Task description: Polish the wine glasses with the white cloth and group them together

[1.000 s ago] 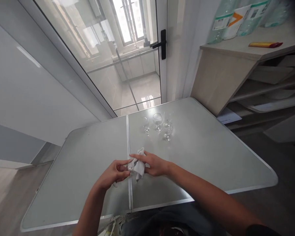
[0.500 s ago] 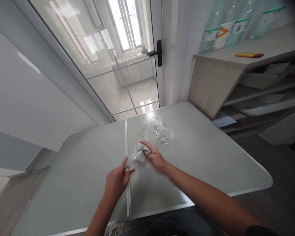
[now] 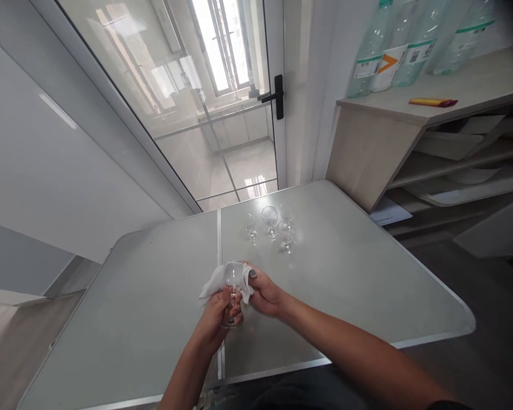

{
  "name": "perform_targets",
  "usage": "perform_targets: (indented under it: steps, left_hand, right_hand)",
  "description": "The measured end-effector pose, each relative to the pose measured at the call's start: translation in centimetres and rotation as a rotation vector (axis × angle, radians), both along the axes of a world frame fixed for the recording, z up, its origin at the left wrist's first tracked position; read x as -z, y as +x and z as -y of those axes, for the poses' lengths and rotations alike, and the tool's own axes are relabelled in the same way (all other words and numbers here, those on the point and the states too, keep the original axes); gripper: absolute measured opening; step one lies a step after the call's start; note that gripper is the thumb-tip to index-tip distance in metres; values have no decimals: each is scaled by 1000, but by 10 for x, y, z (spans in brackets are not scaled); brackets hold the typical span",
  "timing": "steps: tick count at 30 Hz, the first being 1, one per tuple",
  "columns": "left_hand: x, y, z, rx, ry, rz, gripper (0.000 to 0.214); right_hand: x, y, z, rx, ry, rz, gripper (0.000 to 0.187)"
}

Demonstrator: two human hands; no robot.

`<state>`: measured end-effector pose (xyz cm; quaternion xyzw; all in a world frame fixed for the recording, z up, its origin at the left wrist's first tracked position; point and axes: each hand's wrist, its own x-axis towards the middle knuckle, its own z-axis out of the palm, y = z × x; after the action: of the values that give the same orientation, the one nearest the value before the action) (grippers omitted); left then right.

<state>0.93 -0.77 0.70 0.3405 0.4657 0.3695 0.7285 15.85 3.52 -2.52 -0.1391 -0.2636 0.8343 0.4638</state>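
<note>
A clear stemmed wine glass [image 3: 233,274] is held bowl-up over the table, close to its centre seam. My left hand [image 3: 220,310] is closed around the stem, with the foot showing just below the fingers. A white cloth [image 3: 214,281] lies behind and around the bowl, spreading out to the left. My right hand [image 3: 265,290] grips the bunched right end of this cloth against the side of the bowl; some of its fingers are hidden behind the cloth. Farther back stand several clear stemmed glasses, among them a round-bowled one [image 3: 270,216] and a nearer one [image 3: 286,230].
The pale table [image 3: 346,273] has a metal rim and a seam. Behind it is a glass door [image 3: 243,142] with a black handle [image 3: 277,97]. On the right, a wooden shelf unit [image 3: 367,142] bears plastic bottles [image 3: 370,62] and a red-yellow packet [image 3: 433,102].
The glass has turned from tilted to nearly upright and come a little nearer. My left hand has shifted its hold to the stem. The cloth has spread out leftward behind the bowl.
</note>
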Motion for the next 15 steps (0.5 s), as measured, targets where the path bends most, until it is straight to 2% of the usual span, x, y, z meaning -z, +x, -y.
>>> perform_targets:
  steps: [2, 4, 7, 9, 13, 15]
  left_hand:
    - [-3, 1, 2, 63, -104, 182, 56]
    - [-7, 4, 4, 105, -119, 271, 55]
    - [-10, 10, 3, 117, -62, 185, 55]
    - [-8, 13, 0, 98, 36, -29, 56]
    - [0, 15, -2, -61, 404, -771, 48]
    - [3, 15, 1, -149, 525, -1054, 39]
  right_hand:
    - [0, 4, -2, -43, 13, -22, 66]
    - [-2, 7, -4, -81, 30, -38, 71]
    - [-8, 12, -6, -35, 37, -62, 83]
    - [-12, 15, -7, 38, 24, -49, 83]
    - [-11, 13, -11, 336, -54, 72, 75]
    - [-9, 12, -11, 408, -55, 115, 80]
